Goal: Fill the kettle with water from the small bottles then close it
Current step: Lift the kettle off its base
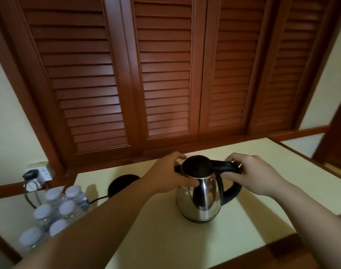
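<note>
A shiny steel kettle [201, 202] with a black lid [195, 166] and black handle stands on the pale table [253, 216], lid down. My left hand [169, 174] grips the kettle's upper body on its left side, thumb on the steel below the lid. My right hand [251, 173] grips the top of the black handle [227, 167], fingers curled over it. Several small water bottles [55, 212] with white caps stand packed together at the table's left edge, partly hidden by my left forearm.
The kettle's round black base [121, 184] lies left of the kettle, its cord running to a wall socket [39, 174] with a plug. Brown louvred doors [165, 74] rise behind the table. The table's wooden edge runs along the front and right.
</note>
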{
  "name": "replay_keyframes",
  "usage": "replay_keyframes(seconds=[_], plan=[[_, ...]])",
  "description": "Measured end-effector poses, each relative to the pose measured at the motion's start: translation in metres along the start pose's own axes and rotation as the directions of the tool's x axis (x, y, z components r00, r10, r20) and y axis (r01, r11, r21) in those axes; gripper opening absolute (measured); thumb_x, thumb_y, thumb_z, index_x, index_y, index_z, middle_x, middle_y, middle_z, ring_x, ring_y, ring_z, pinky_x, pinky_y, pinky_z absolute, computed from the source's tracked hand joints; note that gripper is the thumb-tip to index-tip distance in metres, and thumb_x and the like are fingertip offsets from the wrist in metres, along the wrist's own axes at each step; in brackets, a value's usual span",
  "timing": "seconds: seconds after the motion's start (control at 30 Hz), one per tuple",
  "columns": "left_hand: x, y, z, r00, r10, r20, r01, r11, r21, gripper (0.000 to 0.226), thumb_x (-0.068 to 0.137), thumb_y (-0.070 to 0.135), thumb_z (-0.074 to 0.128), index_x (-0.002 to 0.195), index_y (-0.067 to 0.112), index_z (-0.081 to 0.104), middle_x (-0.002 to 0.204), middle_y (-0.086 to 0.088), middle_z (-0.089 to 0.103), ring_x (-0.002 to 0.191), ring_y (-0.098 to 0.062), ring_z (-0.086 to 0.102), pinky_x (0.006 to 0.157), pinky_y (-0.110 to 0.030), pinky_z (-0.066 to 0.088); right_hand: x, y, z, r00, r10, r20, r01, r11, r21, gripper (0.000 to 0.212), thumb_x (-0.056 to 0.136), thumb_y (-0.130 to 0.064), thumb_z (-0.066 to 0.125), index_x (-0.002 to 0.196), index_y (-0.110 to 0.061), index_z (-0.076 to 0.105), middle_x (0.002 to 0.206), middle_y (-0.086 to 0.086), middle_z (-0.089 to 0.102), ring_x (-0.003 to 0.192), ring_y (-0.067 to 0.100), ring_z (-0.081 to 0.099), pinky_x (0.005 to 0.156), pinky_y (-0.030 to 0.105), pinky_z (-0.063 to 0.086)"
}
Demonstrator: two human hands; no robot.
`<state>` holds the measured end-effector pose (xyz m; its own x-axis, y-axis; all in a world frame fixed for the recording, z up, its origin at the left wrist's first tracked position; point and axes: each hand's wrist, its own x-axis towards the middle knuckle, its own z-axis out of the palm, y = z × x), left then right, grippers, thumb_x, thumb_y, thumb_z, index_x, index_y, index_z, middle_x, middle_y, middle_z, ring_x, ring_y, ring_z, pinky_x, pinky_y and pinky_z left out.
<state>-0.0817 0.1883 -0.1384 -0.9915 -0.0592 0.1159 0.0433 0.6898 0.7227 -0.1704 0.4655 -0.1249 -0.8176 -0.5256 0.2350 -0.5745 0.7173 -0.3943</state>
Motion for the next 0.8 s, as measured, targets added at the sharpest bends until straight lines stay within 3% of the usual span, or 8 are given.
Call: replay_keyframes(seconds=[0.27,0.33,0.43,0.53,0.67,0.8], plan=[[0.009,-0.01,0.036,0.999,0.035,-0.016,-0.036,0.992,-0.118,0.084,0.058,0.055,0.096,0.131,0.039,0.057,0.106,0.01,0.068,0.094,-0.011,0.069,0.087,-0.035,0.058,-0.027,0.03,0.004,0.998,0.048,0.032,-0.05,0.995,0.084,0.025,0.082,-0.059,0.073,0.098,-0.044,0.061,0.091,-0.018,0.069,0.079,0.002,0.064,0.076,0.041,0.058],[0.01,-0.015,0.039,0.999,0.034,-0.031,-0.038,0.987,-0.159,0.085,0.059,0.052,0.096,0.133,0.038,0.056,0.106,0.009,0.069,0.094,-0.012,0.069,0.085,-0.032,0.058,-0.029,0.027,0.005,0.999,0.019,0.028,-0.022,0.997,0.081,0.039,0.081,-0.063,0.072,0.114,-0.048,0.057,0.104,-0.019,0.066,0.094,0.002,0.063,0.085,0.04,0.057],[0.009,-0.022,0.044,0.999,0.019,-0.032,-0.025,0.977,-0.212,0.09,0.061,0.049,0.097,0.138,0.037,0.052,0.11,0.01,0.07,0.105,-0.009,0.066,0.087,-0.028,0.052,-0.027,0.002,0.003,0.989,-0.112,0.1,0.107,0.993,0.057,0.079,0.079,-0.061,0.075,0.146,-0.057,0.034,0.135,-0.011,0.047,0.128,0.012,0.048,0.106,0.036,0.047],[0.007,-0.027,0.048,1.0,0.006,-0.01,-0.008,0.972,-0.235,0.104,0.055,0.05,0.099,0.143,0.039,0.046,0.117,0.012,0.069,0.113,-0.007,0.064,0.095,-0.029,0.051,-0.015,-0.026,0.007,0.948,-0.223,0.226,0.232,0.973,-0.016,0.083,0.083,-0.048,0.076,0.152,-0.055,0.03,0.157,-0.002,0.026,0.148,0.02,0.03,0.114,0.039,0.042],[0.006,-0.031,0.05,0.999,-0.021,-0.029,0.012,0.961,-0.276,0.114,0.048,0.054,0.1,0.145,0.04,0.041,0.122,0.011,0.064,0.115,-0.005,0.061,0.093,-0.028,0.049,-0.005,-0.034,0.009,0.948,-0.227,0.225,0.235,0.972,-0.007,0.069,0.078,-0.046,0.084,0.137,-0.047,0.05,0.152,-0.003,0.029,0.138,0.021,0.043,0.107,0.033,0.047],[0.005,-0.034,0.051,0.999,-0.034,-0.036,0.022,0.956,-0.294,0.11,0.055,0.046,0.101,0.146,0.039,0.039,0.123,0.009,0.062,0.114,-0.005,0.059,0.09,-0.027,0.049,-0.012,-0.025,0.01,0.984,-0.173,-0.052,0.18,0.967,0.183,0.074,0.066,-0.044,0.093,0.123,-0.043,0.045,0.129,-0.013,0.047,0.118,0.011,0.051,0.098,0.031,0.051]])
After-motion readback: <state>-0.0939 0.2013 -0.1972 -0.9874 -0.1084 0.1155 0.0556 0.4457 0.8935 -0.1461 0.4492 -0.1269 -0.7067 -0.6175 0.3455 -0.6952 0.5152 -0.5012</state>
